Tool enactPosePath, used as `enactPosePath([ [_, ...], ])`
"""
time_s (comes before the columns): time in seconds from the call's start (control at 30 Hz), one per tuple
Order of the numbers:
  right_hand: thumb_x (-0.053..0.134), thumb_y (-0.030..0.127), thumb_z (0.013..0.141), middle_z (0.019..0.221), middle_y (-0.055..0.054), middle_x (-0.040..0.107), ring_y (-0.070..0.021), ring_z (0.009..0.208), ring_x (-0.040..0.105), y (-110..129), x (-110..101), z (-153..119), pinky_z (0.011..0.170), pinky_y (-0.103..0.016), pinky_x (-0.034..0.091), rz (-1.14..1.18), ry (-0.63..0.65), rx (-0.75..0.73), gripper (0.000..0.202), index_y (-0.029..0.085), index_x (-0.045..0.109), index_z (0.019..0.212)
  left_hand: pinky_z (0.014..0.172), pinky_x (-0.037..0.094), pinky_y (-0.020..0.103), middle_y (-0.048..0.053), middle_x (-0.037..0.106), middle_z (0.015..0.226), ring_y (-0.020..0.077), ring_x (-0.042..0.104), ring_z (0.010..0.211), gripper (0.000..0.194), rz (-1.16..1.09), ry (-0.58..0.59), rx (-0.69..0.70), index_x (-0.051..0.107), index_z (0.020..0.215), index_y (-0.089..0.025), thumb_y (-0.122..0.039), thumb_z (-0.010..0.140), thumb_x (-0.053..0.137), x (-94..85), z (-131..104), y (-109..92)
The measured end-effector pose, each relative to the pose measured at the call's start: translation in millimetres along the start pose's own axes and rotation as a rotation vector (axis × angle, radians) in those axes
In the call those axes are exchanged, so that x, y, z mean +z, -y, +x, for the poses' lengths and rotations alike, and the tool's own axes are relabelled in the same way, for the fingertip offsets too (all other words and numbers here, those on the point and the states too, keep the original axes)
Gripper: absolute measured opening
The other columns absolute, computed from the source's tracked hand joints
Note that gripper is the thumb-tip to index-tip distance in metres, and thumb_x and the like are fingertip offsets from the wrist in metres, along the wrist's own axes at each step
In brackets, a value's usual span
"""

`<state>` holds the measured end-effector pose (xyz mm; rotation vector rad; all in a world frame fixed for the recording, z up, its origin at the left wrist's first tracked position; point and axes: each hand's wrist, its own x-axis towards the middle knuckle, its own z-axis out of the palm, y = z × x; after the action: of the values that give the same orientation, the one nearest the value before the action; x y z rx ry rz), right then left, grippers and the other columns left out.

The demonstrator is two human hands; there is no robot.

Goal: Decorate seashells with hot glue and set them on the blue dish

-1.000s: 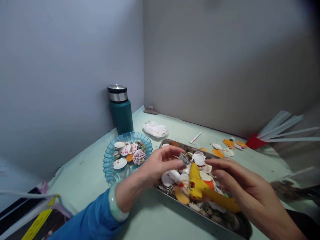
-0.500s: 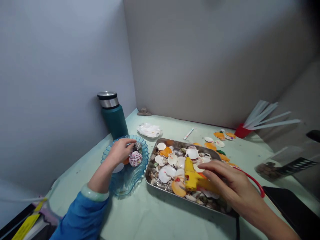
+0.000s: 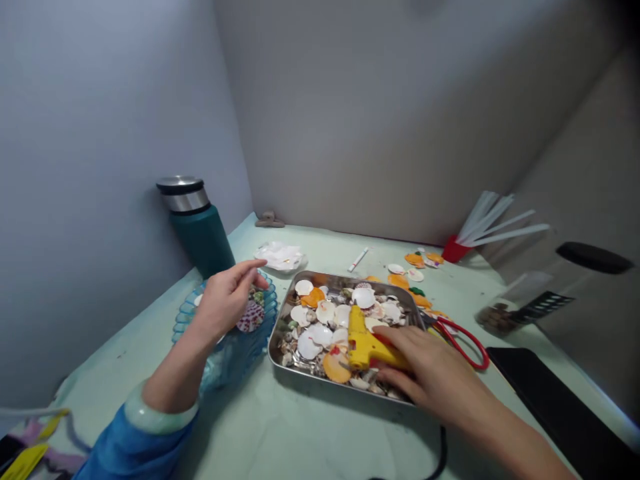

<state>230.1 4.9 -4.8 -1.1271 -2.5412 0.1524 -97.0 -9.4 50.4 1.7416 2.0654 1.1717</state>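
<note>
Over the blue scalloped dish hovers my left hand, its fingers apart, with nothing seen in it. A purple-and-white shell and small greenish shells lie in the dish just beyond the fingers. On the right, my right hand has its fingers around the handle of a yellow glue gun. The gun lies over a metal tray filled with white, orange and small spiral shells. Its nozzle is near an orange shell.
A teal bottle stands behind the dish. Beyond the tray are a crumpled white packet, a marker and loose orange shells. To the right are red scissors, a red cup of sticks, a clear jar and a black slab.
The view has shifted right. My left hand has lifted away from the shells in the dish. My right hand has closed around the glue gun's handle, and the scissors show more fully.
</note>
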Motion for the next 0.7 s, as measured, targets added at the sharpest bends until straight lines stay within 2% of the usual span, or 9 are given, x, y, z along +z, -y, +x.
enactPosePath([
  [0.1,0.056,0.025,0.088,0.108,-0.012,0.069,-0.0293,0.098,0.064,4.9,-4.3,1.5,0.081,-0.045,0.051,0.109,0.034,0.018,0.033,0.021,0.059,0.121,0.050,0.041,0.025,0.001,0.073,0.083,0.0124,0.052,0.049,0.039,0.001,0.118,0.085,0.062,0.120,-0.021,-0.031,0.089,0.040,14.7,-4.1,-17.6],
  [0.17,0.053,0.027,0.091,0.118,-0.012,0.066,-0.0288,0.107,0.061,4.3,-9.5,-0.2,0.088,-0.046,0.048,0.266,-0.018,0.083,0.034,0.022,0.057,0.124,0.062,0.046,0.026,0.002,0.073,0.085,0.0153,0.061,0.064,0.036,0.016,0.168,0.180,0.065,0.113,-0.021,-0.024,0.087,0.041,25.6,-5.2,-25.7],
  [0.23,0.052,0.033,0.092,0.119,-0.010,0.064,-0.0260,0.104,0.061,2.2,-15.5,-2.6,0.086,-0.041,0.049,0.500,-0.114,0.210,0.035,0.024,0.055,0.126,0.071,0.048,0.028,0.004,0.073,0.088,0.0180,0.065,0.077,0.033,0.030,0.208,0.251,0.068,0.107,-0.020,-0.020,0.084,0.044,36.4,-4.9,-30.6],
  [0.3,0.053,0.038,0.092,0.098,-0.006,0.066,-0.0205,0.082,0.063,0.3,-19.8,-4.5,0.070,-0.032,0.051,0.790,-0.216,0.342,0.034,0.023,0.055,0.122,0.073,0.049,0.030,0.005,0.074,0.088,0.0193,0.067,0.080,0.032,0.017,0.259,0.252,0.069,0.105,-0.019,-0.020,0.083,0.046,46.2,-3.9,-33.9],
  [0.37,0.059,0.040,0.088,0.070,0.002,0.057,-0.0138,0.057,0.053,0.1,-20.2,-5.4,0.054,-0.026,0.044,1.066,-0.251,0.411,0.033,0.019,0.057,0.114,0.072,0.050,0.029,0.005,0.075,0.085,0.0194,0.068,0.078,0.030,-0.016,0.315,0.220,0.070,0.102,-0.018,-0.021,0.082,0.048,54.3,-2.7,-37.7],
  [0.47,0.066,0.040,0.084,0.061,0.007,0.043,-0.0092,0.047,0.040,2.8,-13.8,-5.4,0.045,-0.023,0.033,1.318,-0.231,0.463,0.042,0.017,0.053,0.117,0.067,0.050,0.027,0.004,0.076,0.080,0.0177,0.069,0.072,0.031,-0.027,0.405,0.200,0.070,0.102,-0.017,-0.021,0.085,0.044,63.4,-0.3,-47.2],
  [0.6,0.065,0.042,0.085,0.057,0.007,0.043,-0.0089,0.046,0.039,6.0,-4.0,-5.3,0.044,-0.022,0.031,1.278,-0.254,0.484,0.043,0.015,0.056,0.116,0.061,0.048,0.025,0.003,0.075,0.076,0.0161,0.067,0.064,0.037,0.173,0.516,0.299,0.067,0.110,-0.019,-0.023,0.090,0.036,74.8,9.3,-62.7],
  [0.7,0.066,0.043,0.083,0.055,0.007,0.045,-0.0094,0.047,0.040,5.7,-1.8,-5.4,0.045,-0.022,0.033,1.230,-0.287,0.504,0.042,0.016,0.058,0.113,0.068,0.047,0.031,0.008,0.074,0.076,0.0229,0.067,0.073,0.029,0.298,0.491,0.337,0.072,0.096,-0.020,-0.029,0.087,0.046,88.9,22.8,-71.4],
])
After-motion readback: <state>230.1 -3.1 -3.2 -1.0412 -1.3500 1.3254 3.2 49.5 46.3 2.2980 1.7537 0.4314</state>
